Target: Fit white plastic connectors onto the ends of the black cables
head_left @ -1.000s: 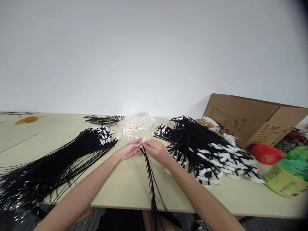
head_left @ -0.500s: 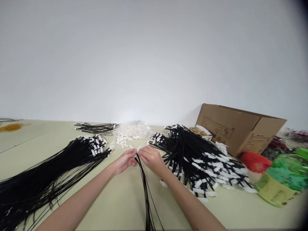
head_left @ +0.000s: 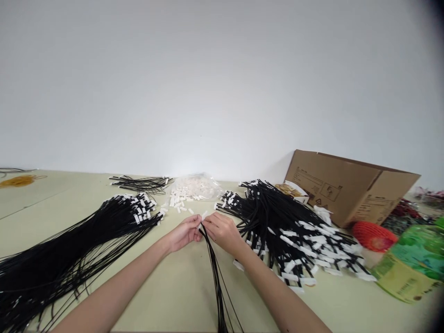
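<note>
Pale green table (head_left: 180, 286) fills the lower half of the frame; blank white wall (head_left: 208, 83) above it. Large sheaf of black cords (head_left: 69, 249) with white tags fans across the lower left. A second tangled heap of tagged cords (head_left: 287, 226) lies right of centre. Loose white tags (head_left: 194, 188) in a clear bag sit at centre, near the back edge. Cardboard box (head_left: 350, 189) on its side at right, red mesh (head_left: 373, 235) and a green packet (head_left: 412, 263) beside it.

Centre frame: left hand (head_left: 183, 233) and right hand (head_left: 224, 232) meet fingertip to fingertip, both pinched on the top end of a thin cord bundle (head_left: 217, 282) with a small white tag (head_left: 204, 215) at its tip; the bundle trails down off the bottom edge.

Against half a second ago: hands and pinch unchanged, view shifted slightly right.
</note>
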The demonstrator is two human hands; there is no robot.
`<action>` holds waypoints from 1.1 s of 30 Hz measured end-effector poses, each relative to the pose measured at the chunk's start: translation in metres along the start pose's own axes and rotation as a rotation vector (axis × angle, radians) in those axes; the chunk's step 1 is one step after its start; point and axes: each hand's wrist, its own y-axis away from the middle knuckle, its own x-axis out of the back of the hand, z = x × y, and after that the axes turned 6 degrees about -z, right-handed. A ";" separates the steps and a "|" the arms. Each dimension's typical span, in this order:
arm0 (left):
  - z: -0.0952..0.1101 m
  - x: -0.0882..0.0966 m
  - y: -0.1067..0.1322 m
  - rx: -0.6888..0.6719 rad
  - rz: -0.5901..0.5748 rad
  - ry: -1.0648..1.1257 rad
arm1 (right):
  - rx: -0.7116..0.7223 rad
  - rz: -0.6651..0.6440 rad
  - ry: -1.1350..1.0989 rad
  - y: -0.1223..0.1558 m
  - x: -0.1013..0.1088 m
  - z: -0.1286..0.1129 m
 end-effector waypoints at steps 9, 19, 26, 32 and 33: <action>-0.001 0.002 -0.001 -0.062 0.053 -0.030 | -0.300 0.201 -0.678 -0.006 0.001 -0.007; -0.003 0.007 -0.002 -0.057 0.132 -0.103 | -0.975 0.932 -1.355 -0.004 0.043 0.050; -0.005 0.009 -0.005 -0.064 0.146 -0.052 | -0.759 0.658 -0.340 0.004 0.047 0.044; -0.002 0.007 -0.004 -0.089 0.155 0.030 | -0.312 0.344 -0.063 -0.003 0.021 0.006; -0.001 0.006 -0.004 -0.091 0.149 0.035 | -0.279 0.313 -0.033 -0.003 0.019 0.003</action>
